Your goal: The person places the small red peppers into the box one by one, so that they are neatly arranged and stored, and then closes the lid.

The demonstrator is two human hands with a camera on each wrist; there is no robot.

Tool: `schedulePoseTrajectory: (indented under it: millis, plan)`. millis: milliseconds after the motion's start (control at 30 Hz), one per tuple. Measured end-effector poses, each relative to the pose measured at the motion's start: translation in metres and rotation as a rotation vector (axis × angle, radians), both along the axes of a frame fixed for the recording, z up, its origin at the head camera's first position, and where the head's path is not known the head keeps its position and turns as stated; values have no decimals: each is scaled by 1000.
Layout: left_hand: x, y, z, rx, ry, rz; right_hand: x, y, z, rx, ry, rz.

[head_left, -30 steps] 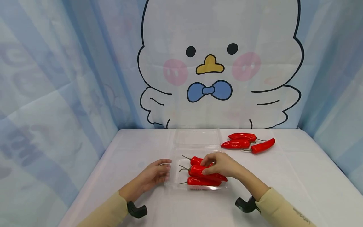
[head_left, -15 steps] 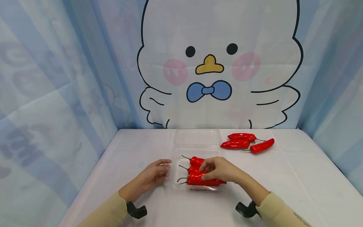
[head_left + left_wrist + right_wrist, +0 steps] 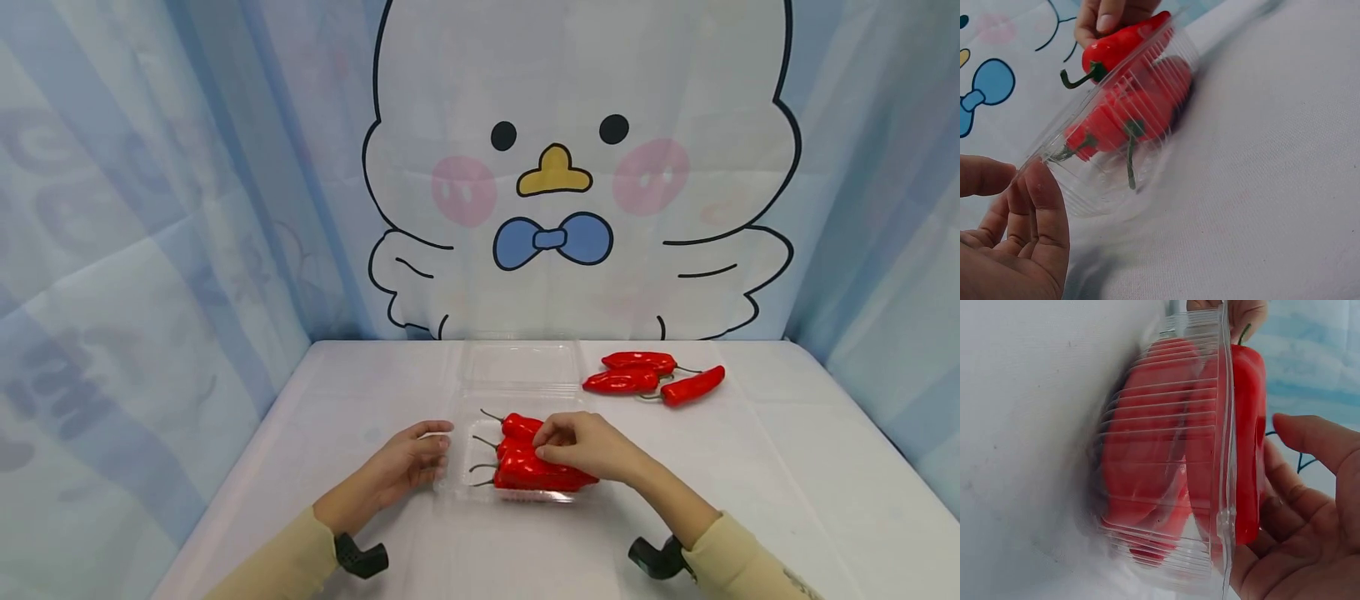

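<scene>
A clear plastic container (image 3: pixel 459 458) lies with its lid folded back, several red peppers (image 3: pixel 536 473) inside, stems to the left. At its left edge my left hand (image 3: pixel 405 467) pinches the rim between thumb and fingers, as the left wrist view shows at the rim (image 3: pixel 1075 112). Over the peppers is my right hand (image 3: pixel 592 446), fingers loosely bent. In the right wrist view its thumb stands slightly off the top pepper (image 3: pixel 1249 444), which shows above the rim; the other fingers lie beside and partly behind that pepper, so their contact is hard to tell.
Three more red peppers (image 3: pixel 622 382) lie on the white table right of the open lid (image 3: pixel 521 367). Behind the table hangs a cloth (image 3: pixel 555 292) with a cartoon bird, and blue curtains flank both sides.
The pepper under my right hand has moved toward the container's front side and now rests among the others. My right hand has loosened from it and risen slightly. My left hand stays put.
</scene>
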State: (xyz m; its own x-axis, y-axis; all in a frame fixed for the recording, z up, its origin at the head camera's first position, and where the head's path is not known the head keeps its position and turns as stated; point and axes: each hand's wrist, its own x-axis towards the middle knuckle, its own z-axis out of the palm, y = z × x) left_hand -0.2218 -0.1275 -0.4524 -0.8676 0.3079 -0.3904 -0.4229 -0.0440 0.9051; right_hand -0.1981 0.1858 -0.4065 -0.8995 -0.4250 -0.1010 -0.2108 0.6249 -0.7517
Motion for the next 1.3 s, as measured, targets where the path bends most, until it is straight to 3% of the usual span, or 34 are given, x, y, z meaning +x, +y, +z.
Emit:
schedulePoseTrajectory:
  millis: [167,533,867,1067,1300]
  plan:
    - [0,0,1,-6,-2,1,1,2,0,-8,-21,38]
    - [1,0,3,-8,-17,0,1,5,-1,21,54,47]
    - [0,-1,4,-4,-23,-1,0,6,1,20,61,8]
    - [0,-1,3,0,-19,-7,-2,9,2,16,106,-20]
    - [-1,-2,3,5,-22,-8,-4,15,3,-15,115,-105]
